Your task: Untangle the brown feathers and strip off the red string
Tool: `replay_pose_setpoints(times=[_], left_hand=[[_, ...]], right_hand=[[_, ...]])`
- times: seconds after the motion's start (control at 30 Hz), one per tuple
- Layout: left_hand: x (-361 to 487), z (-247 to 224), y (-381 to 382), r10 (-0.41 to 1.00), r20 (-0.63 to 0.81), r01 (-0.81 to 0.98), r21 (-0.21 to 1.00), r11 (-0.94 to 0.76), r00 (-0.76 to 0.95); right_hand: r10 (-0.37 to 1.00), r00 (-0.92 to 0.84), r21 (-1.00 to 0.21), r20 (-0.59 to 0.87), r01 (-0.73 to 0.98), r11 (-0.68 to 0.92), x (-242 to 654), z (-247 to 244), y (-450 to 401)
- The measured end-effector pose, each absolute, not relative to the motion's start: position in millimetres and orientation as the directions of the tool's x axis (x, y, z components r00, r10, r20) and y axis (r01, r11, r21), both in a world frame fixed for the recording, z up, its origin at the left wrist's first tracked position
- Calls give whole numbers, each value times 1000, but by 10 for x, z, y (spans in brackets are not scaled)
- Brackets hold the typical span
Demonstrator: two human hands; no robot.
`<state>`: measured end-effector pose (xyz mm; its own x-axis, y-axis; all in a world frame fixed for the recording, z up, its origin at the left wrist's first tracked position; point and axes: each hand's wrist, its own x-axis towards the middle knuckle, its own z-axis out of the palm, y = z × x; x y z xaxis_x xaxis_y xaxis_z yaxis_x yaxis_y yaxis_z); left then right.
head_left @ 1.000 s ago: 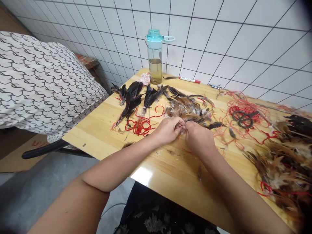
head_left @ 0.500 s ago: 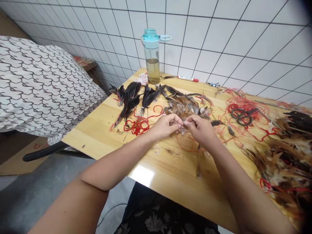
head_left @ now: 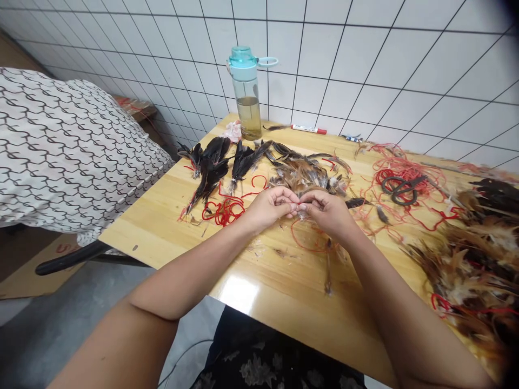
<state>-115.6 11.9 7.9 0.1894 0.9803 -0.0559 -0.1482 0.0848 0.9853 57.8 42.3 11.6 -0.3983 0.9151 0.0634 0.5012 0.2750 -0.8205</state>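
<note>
My left hand and my right hand meet fingertip to fingertip over the table, both pinched closed. What lies between the fingers is too small and covered to make out; pale fluff shows just under them. Right behind the hands spreads a pile of brown feathers. Black feather bundles lie to the left, some with red at their tied ends. A loose coil of red string rests near my left wrist. Below my right hand, a thin single feather lies on the wood.
Black-handled scissors sit on tangled red string at the right. A large heap of brown and black feathers covers the right edge. A water bottle and a red-capped marker are by the tiled wall. Patterned cloth hangs left.
The view has shifted slightly, moving the whole scene a little left. My hands stay together, the fingertips now pressed closer against each other.
</note>
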Motion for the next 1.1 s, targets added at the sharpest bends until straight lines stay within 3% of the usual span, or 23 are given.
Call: replay_pose_setpoints(times=[0.33,0.5,0.77,1.1], left_hand=[[-1179,6,145,962,-81,-287,945,157,259],[-1175,-18,152,966,-46,-263,958,114,254],[-1156,17,121,985,2,-20,1000,1,172],[-1118,-4,92,952,269,297,906,-301,142]], right_hand=[[907,-421,-918,5,359,171,590,132,453],[903,-428,-926,-27,352,139,604,76,482],[905,-419,-840,71,464,280,561,8,437],[878,-437,-682,198,582,444,512,83,361]])
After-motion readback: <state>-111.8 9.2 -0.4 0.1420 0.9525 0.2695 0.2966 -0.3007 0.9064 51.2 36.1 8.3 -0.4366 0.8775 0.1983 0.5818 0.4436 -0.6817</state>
